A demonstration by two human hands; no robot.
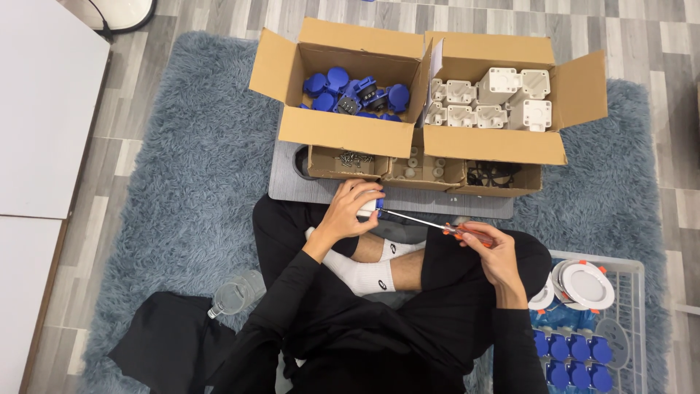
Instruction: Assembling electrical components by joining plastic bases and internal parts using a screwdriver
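My left hand (350, 210) is closed around a small white and blue plastic part (372, 207) just above my crossed legs. My right hand (487, 244) grips the orange handle of a screwdriver (437, 225). Its thin metal shaft runs up and left, and the tip meets the part in my left hand. Both hands sit in front of a grey board (292, 186) that carries small open boxes.
One big carton holds blue parts (354, 95), another holds white parts (485, 102). Small boxes hold screws (354, 159), white pieces (423, 169) and black pieces (496, 175). A white basket (633, 321) at right holds round white lamps and blue parts. A clear bottle (235, 294) lies on the shaggy blue rug.
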